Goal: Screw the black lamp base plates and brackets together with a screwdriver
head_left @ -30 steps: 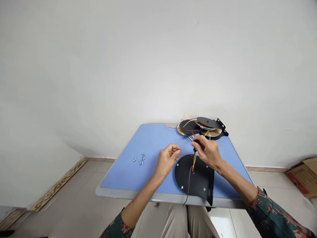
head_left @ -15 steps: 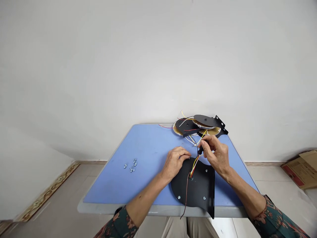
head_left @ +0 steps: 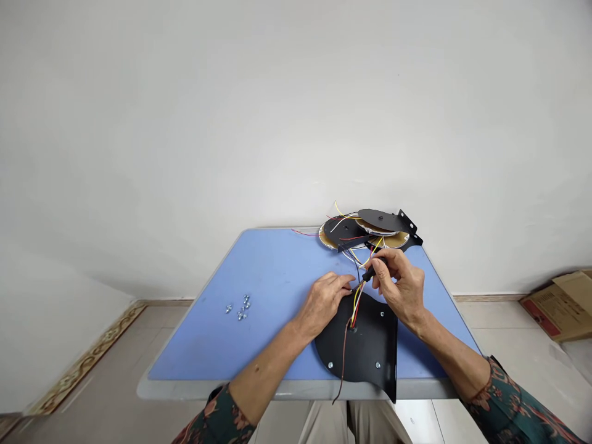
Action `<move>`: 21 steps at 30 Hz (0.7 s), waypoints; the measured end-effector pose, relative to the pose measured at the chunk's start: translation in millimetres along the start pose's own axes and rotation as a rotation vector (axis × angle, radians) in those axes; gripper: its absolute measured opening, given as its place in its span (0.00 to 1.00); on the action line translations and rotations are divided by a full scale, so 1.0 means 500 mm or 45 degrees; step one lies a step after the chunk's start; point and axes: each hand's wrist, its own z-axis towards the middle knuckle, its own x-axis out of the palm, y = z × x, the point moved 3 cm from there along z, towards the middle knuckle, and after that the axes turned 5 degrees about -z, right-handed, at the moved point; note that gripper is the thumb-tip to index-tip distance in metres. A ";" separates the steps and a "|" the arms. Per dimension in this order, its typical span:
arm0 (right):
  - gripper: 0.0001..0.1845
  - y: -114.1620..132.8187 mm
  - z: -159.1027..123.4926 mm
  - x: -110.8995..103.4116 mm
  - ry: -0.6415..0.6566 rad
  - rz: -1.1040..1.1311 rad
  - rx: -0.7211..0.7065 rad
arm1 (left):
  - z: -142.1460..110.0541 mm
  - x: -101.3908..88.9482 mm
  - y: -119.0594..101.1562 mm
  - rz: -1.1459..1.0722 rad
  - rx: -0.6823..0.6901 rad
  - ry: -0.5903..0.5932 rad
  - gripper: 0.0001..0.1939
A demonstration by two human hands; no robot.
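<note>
A black metal bracket plate point(head_left: 365, 351) lies at the table's front, its bent flange to the right. Several silver screws sit in it, and yellow, white, red and brown wires point(head_left: 355, 308) come out of its central hole. My left hand point(head_left: 324, 303) rests on its far left edge, thumb and fingers pinched together; whatever is between them is hidden. My right hand point(head_left: 402, 283) grips a black-handled screwdriver point(head_left: 369, 273), tilted, its shaft pointing down-left toward my left fingertips. The wires pass just below the screwdriver.
Several similar black plates with round, tan-faced discs point(head_left: 370, 229) and loose wires are stacked at the table's back right. Loose silver screws point(head_left: 243, 307) lie on the blue tabletop point(head_left: 259, 265) at left. A cardboard box point(head_left: 562, 305) stands on the floor at right.
The screwdriver has tilted from steep to more slanted, its lower end now nearer my left fingertips. The whole view has shifted slightly.
</note>
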 end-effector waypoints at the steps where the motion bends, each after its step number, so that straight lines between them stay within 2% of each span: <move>1: 0.08 -0.001 -0.001 0.000 -0.009 -0.002 -0.007 | 0.000 0.000 0.000 -0.007 -0.004 0.001 0.12; 21: 0.08 -0.009 -0.003 0.004 0.040 0.047 0.023 | -0.007 0.005 0.008 -0.057 -0.024 -0.016 0.15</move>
